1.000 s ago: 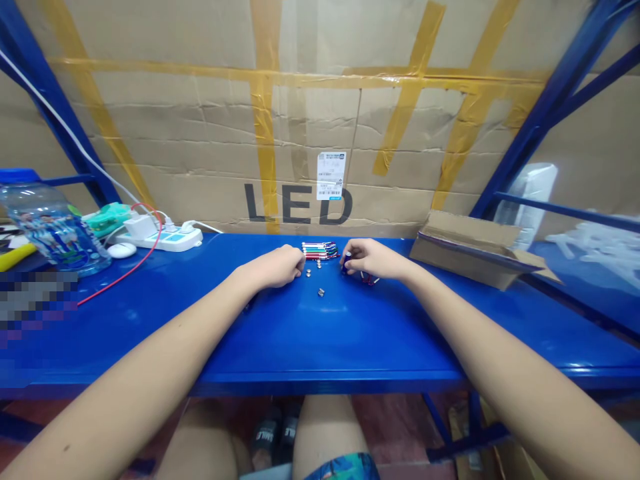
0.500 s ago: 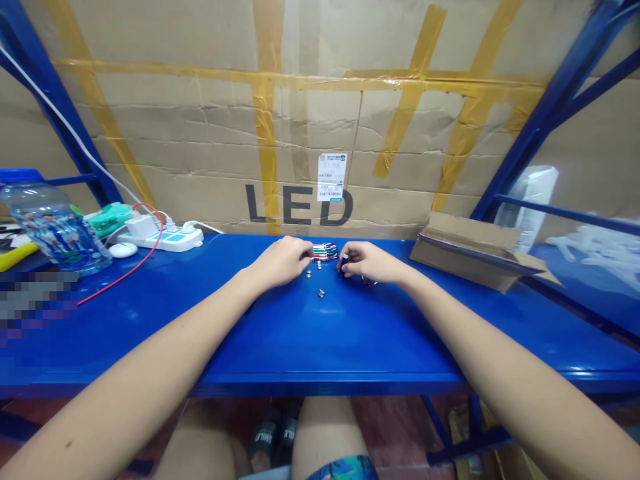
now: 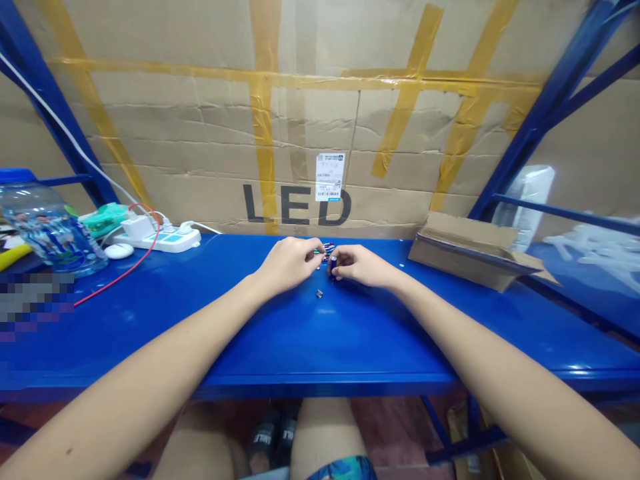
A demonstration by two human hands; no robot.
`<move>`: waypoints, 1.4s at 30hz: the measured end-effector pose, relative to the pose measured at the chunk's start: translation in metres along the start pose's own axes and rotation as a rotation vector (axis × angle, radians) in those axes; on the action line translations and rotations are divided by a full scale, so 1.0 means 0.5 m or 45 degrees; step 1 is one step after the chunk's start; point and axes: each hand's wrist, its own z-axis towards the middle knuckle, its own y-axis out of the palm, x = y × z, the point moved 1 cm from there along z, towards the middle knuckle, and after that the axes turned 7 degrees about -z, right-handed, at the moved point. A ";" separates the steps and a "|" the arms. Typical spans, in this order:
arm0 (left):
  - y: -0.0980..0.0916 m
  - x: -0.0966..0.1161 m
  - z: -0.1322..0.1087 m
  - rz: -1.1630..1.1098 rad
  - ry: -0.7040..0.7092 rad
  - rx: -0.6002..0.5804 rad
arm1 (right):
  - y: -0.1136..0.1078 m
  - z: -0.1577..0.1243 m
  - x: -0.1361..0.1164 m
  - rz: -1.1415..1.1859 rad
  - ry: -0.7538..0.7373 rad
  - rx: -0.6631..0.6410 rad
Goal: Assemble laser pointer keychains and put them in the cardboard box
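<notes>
My right hand (image 3: 361, 265) pinches a small dark blue cylinder (image 3: 333, 268), held upright just above or on the blue tabletop. Close by on the left, my left hand (image 3: 296, 261) has its thumb and fingers curled together; whatever they hold, if anything, is hidden. Behind the fingertips, a row of shiny multicoloured slim rods (image 3: 329, 247) lies partly covered by both hands. One small silver metal piece (image 3: 319, 293) rests on the table in front of the hands. Another tiny metal piece (image 3: 319, 268) shows beside the left fingertips.
On the left stand a plastic bottle (image 3: 55, 230), a white power strip (image 3: 173, 239) and a white mouse (image 3: 119, 251), with a red cable (image 3: 133, 269) nearby. An open cardboard box (image 3: 465, 250) sits at the right. A large carton (image 3: 200, 147) walls off the back.
My right hand has moved slightly left with the blue cylinder, which now stands more visible. My left hand has shifted right, covering more of the rods and small metal pieces.
</notes>
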 end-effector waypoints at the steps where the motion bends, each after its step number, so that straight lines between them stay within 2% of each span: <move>1: 0.002 0.002 0.000 0.000 0.014 0.006 | 0.004 0.000 -0.003 0.002 -0.020 0.000; 12: 0.021 -0.001 -0.001 0.086 0.157 -0.068 | 0.012 0.003 -0.006 -0.007 -0.117 0.035; 19: 0.003 0.007 -0.003 0.148 0.240 -0.253 | 0.008 0.000 -0.010 -0.032 -0.145 0.075; 21: -0.002 0.009 -0.004 0.136 0.259 -0.264 | 0.006 0.000 -0.007 -0.034 -0.146 0.067; 26: -0.009 -0.007 0.000 0.189 0.108 -0.213 | 0.007 0.001 0.000 -0.082 -0.125 0.042; 30: 0.000 -0.037 -0.002 0.351 -0.010 -0.412 | 0.006 0.000 -0.004 -0.118 -0.121 0.028; 33: 0.010 -0.054 -0.005 0.318 -0.019 -0.530 | 0.005 -0.001 -0.008 -0.129 -0.111 0.022; 38: 0.020 -0.062 -0.001 0.259 -0.033 -0.514 | 0.004 -0.003 -0.012 -0.151 -0.103 0.011; 42: 0.014 -0.059 0.003 0.246 -0.135 -0.515 | 0.004 -0.004 -0.012 -0.147 -0.105 0.004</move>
